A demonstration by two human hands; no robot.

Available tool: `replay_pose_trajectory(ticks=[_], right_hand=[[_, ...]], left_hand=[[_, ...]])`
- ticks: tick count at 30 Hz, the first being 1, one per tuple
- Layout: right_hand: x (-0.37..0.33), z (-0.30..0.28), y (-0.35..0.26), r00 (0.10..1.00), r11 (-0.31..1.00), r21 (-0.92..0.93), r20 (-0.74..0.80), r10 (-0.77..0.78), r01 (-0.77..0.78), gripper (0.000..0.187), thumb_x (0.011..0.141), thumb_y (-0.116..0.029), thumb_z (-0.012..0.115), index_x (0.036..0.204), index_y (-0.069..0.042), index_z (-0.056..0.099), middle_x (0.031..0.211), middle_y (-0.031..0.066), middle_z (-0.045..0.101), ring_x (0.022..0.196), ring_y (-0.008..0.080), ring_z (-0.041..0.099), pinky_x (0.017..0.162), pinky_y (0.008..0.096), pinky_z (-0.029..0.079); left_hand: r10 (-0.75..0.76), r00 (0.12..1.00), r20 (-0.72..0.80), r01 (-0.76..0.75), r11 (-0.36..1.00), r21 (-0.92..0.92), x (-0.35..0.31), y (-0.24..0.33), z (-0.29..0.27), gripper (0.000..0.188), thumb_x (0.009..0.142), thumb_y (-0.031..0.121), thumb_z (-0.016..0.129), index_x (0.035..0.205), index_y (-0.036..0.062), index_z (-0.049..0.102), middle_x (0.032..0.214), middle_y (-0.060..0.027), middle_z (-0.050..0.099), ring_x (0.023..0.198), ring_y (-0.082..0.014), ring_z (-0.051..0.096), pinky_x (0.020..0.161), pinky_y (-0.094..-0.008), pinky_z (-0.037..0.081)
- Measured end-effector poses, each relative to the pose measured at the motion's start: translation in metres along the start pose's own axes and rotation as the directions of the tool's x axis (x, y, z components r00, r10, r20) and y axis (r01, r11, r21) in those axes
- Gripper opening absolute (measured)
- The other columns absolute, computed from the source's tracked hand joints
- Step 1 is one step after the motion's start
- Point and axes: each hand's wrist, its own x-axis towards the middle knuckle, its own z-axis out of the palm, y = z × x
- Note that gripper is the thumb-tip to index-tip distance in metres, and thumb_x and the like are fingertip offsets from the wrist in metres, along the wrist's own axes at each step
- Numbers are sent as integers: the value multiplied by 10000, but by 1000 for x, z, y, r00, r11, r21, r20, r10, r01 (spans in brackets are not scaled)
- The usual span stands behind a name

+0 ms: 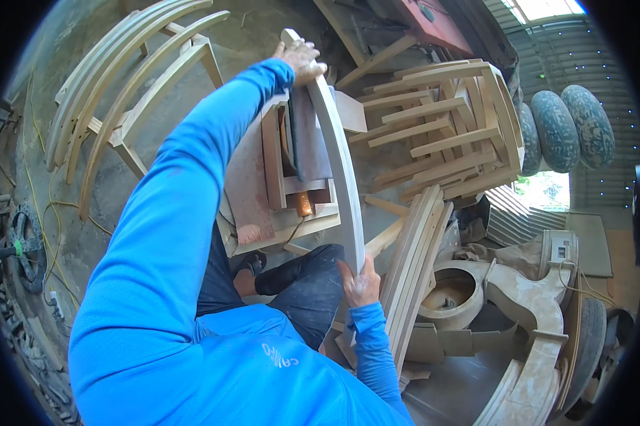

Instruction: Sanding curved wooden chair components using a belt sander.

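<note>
A long, curved, pale wooden slat runs between my two hands, over the right side of a low wooden-framed stand. My left hand grips its far end, the arm stretched forward. Near the other end my right hand is closed round it, thumb on the left side. Beneath and left of the slat, the stand carries a reddish-brown board, a grey sheet-like band and a small copper-coloured cylinder. The slat partly covers the band.
Several curved slats rest on a wooden frame at the far left. Stacked wooden frames stand at the far right. Long strips lean beside my right arm, next to a machine with a round housing. A yellow cord crosses the floor.
</note>
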Motion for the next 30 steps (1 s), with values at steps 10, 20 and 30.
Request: replay_pose_trajectory(ticks=[10, 20, 30], right_hand=[[-191, -51, 86, 992, 992, -32, 17, 125, -125, 428, 827, -227, 860, 1141, -73, 612, 902, 215, 726, 868, 445, 728, 702, 463, 586], [-293, -218, 49, 935, 906, -298, 99, 341, -300, 417, 750, -230, 844, 1069, -47, 646, 860, 213, 723, 815, 403, 744, 692, 466, 581], [-189, -427, -101, 867, 815, -460, 169, 470, -352, 549, 718, -144, 800, 1218, -12, 615, 900, 53, 675, 764, 218, 675, 686, 376, 560]], left_hand=[[135, 986, -94, -137, 991, -15, -188, 142, -6, 773, 966, 580, 442, 1527, 49, 448, 1651, -174, 328, 1577, -363, 158, 1250, -630, 111], [122, 992, -21, -123, 955, -271, -288, 233, -22, 751, 949, 579, 483, 1446, 17, 515, 1546, -222, 414, 1533, -392, 236, 1219, -674, 106], [51, 997, -66, -78, 845, -529, -246, 242, -40, 720, 970, 613, 439, 1178, -28, 692, 1235, -250, 629, 1282, -358, 511, 1164, -556, 267]])
